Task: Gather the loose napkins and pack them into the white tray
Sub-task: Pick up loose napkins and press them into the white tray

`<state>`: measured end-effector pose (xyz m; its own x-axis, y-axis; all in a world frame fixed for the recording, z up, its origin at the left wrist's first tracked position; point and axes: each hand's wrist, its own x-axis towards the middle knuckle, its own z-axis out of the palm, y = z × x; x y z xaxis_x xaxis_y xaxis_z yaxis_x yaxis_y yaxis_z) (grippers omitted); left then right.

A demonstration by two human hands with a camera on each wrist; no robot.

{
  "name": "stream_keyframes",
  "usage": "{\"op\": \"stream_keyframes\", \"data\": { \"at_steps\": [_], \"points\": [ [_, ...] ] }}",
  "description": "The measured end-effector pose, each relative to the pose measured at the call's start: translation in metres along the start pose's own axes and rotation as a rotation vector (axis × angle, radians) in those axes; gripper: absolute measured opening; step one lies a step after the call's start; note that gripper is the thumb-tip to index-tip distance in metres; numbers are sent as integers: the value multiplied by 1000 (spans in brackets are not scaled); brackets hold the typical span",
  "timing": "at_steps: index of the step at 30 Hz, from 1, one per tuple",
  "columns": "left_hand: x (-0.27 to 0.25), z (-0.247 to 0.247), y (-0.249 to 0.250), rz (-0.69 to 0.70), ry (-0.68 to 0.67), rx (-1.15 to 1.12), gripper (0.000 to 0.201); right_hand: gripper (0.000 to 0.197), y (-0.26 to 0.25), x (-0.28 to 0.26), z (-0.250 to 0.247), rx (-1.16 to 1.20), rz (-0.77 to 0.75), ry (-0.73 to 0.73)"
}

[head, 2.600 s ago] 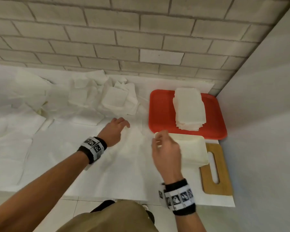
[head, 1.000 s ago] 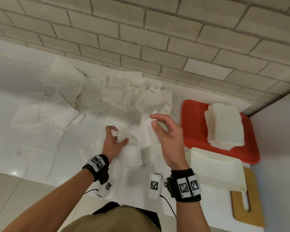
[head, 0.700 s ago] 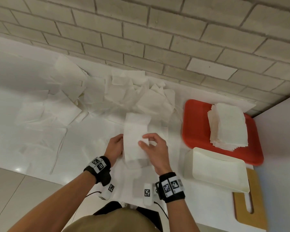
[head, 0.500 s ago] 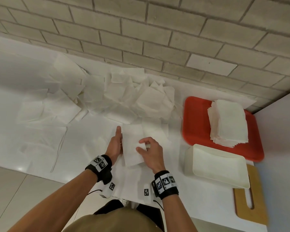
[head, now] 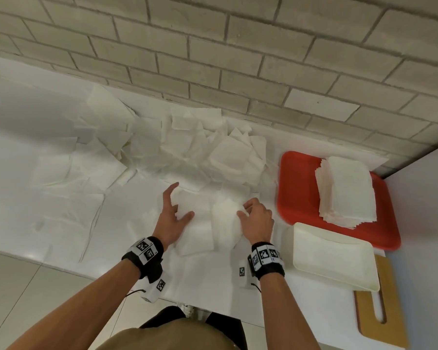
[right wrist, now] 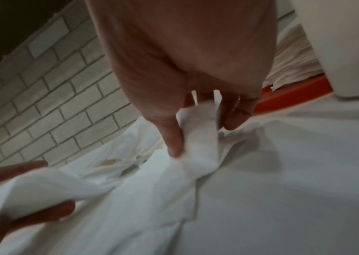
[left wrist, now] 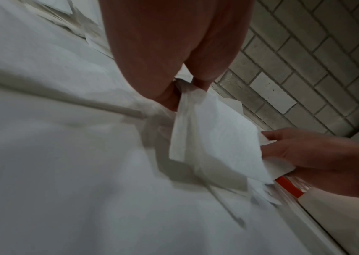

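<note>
White paper covers nearly everything here: a napkin (head: 200, 223) lies low over the white worktop (head: 48, 223) in front of the person, held at both sides. The left hand (head: 171, 218) has its thumb laid across the napkin's left part with the fingers stretched forward along its edge; the left wrist view shows the thumb and a finger pinching that edge (left wrist: 192, 93). The right hand (head: 257, 221) curls its thumb and fingers round the napkin's right side, where the paper bunches up; in the right wrist view the thumb presses a gathered fold (right wrist: 198, 138) against the fingers. Motion blur softens both wrist views. Beyond the hands, a heap of loose napkins (head: 187, 147) spreads along the foot of the brick wall (head: 238, 59), with more single sheets scattered flat to the left. The white tray (head: 334, 258) sits to the right of the right hand, near the worktop's front edge, its far rim touching or just beside a red tray (head: 296, 188); what it holds, if anything, I cannot tell, since it is white on white. On the red tray stands a neat stack of napkins (head: 347, 190). A wooden board (head: 390, 324) with a slot handle lies partly under the white tray's near right corner.
</note>
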<state>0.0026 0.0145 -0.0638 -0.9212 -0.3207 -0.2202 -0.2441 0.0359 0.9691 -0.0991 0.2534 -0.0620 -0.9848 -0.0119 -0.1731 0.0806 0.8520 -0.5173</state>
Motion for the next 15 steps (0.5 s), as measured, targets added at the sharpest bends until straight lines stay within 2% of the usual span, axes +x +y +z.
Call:
{"op": "stream_keyframes", "data": {
  "at_steps": [2,5,7,10,13,15],
  "points": [
    [-1,-2,1,27,-11,23,78,19,0,2,-5,72,-22,77],
    [2,-2,-3,77,-62,215,49,21,-5,4,-16,90,-72,142],
    [3,-1,-4,14,-62,250,38,23,-7,6,-21,80,-98,136],
    [4,1,-4,-61,-34,239,37,19,-19,5,-39,70,-146,173],
    [4,2,-1,-100,-46,170,27,14,-47,-10,-68,158,-304,419],
    [4,3,-1,-126,-74,120,23,13,-71,-32,-82,228,-457,508]
  ]
}}
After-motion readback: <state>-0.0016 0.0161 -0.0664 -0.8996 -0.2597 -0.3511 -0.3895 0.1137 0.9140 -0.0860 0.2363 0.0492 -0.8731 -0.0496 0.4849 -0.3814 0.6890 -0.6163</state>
